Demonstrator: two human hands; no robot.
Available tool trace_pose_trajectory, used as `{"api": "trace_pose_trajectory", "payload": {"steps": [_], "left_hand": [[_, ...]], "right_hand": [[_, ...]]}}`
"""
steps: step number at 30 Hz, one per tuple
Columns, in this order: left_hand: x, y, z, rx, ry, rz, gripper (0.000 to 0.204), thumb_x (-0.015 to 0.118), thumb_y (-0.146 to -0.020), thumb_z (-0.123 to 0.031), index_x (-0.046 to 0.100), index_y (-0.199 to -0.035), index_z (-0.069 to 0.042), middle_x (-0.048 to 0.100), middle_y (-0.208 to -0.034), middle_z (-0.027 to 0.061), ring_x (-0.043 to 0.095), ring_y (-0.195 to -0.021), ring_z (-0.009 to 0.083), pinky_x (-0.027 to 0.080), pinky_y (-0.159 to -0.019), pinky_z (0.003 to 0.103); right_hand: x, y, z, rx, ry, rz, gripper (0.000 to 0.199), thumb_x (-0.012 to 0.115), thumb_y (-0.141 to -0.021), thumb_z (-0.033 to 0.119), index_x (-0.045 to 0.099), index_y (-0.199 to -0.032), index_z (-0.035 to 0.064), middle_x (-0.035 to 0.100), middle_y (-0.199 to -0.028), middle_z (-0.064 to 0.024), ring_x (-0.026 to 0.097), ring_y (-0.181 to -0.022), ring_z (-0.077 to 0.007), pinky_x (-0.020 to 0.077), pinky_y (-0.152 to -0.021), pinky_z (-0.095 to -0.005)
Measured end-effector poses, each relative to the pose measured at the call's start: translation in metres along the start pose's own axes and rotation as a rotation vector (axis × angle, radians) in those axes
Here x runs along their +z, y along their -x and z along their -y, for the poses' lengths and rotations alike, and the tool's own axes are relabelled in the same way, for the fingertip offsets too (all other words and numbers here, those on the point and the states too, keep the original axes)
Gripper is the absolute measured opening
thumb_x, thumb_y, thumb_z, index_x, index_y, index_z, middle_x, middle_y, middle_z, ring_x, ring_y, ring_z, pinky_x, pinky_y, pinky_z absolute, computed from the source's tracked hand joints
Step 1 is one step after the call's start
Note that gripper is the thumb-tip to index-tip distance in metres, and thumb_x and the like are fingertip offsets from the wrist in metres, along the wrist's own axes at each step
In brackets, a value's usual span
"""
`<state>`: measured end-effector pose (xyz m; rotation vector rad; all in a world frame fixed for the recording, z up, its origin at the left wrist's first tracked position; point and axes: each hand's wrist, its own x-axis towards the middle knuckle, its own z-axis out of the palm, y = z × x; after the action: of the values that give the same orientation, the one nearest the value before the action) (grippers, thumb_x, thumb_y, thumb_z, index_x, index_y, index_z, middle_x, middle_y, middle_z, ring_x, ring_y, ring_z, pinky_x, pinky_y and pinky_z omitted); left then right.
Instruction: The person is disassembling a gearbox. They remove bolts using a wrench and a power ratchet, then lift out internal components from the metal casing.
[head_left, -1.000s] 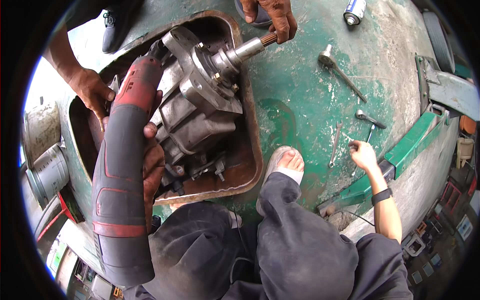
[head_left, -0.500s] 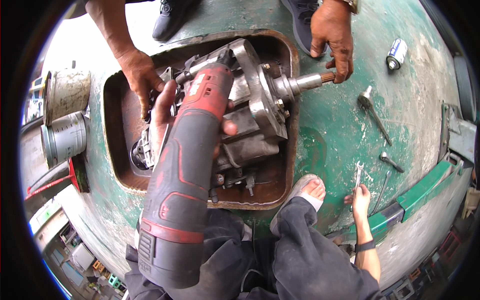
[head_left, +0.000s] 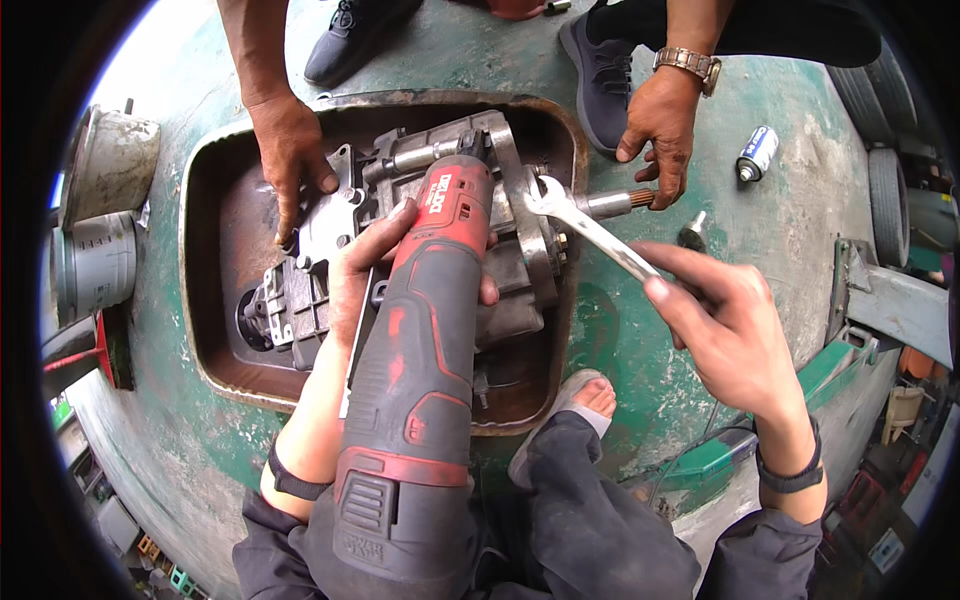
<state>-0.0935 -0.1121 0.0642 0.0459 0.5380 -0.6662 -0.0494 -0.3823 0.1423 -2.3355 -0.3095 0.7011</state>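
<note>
Your red and grey power tool (head_left: pixel 425 370) covers much of the grey gearbox (head_left: pixel 420 240), so its nose and the bolt it meets are hidden. The gearbox lies on its side in the rusty brown tray (head_left: pixel 215 300) on the green floor (head_left: pixel 780 230), its splined shaft (head_left: pixel 620 202) pointing right. Your left hand (head_left: pixel 365 265) is wrapped around the tool's neck. Your right hand (head_left: pixel 730 335) is closed on the handle of a silver wrench (head_left: pixel 585 222), whose open end sits at the gearbox flange. Another person's two hands (head_left: pixel 290 150) rest on the housing and shaft; their arms are cut off at the top edge.
</note>
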Motion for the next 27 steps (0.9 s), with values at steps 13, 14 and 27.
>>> {"api": "trace_pose_trajectory", "payload": {"steps": [13,14,27], "left_hand": [[0.012,0.007,-0.004,0.091,-0.15,-0.118,0.045,0.053,-0.09,-0.043,0.06,-0.107,-0.002,0.067,-0.078,0.0143,0.065,-0.057,0.0212,0.056,-0.052,0.031],[0.01,0.007,-0.006,0.083,-0.158,-0.101,0.044,0.054,-0.09,-0.042,0.061,-0.107,-0.002,0.067,-0.079,0.0139,0.066,-0.059,0.0214,0.057,-0.054,0.031],[-0.007,0.001,-0.011,0.064,-0.222,-0.185,0.045,0.061,-0.083,-0.037,0.06,-0.103,0.003,0.067,-0.084,0.018,0.068,-0.068,0.0275,0.059,-0.065,0.038]], "right_hand": [[0.033,-0.055,0.072,-0.387,0.671,-0.054,0.013,0.062,-0.072,0.005,0.064,-0.081,-0.0041,0.066,-0.071,-0.0177,0.069,-0.069,-0.032,0.0554,-0.06,-0.0388],[0.034,-0.056,0.08,-0.37,0.688,-0.023,0.014,0.063,-0.072,0.006,0.065,-0.083,-0.0035,0.067,-0.074,-0.0167,0.069,-0.071,-0.0308,0.0557,-0.06,-0.0378],[0.075,-0.065,0.075,0.171,-0.027,-0.04,0.017,0.055,-0.08,0.006,0.057,-0.084,-0.0102,0.065,-0.074,-0.0254,0.066,-0.076,-0.0427,0.0525,-0.073,-0.0453]]}}
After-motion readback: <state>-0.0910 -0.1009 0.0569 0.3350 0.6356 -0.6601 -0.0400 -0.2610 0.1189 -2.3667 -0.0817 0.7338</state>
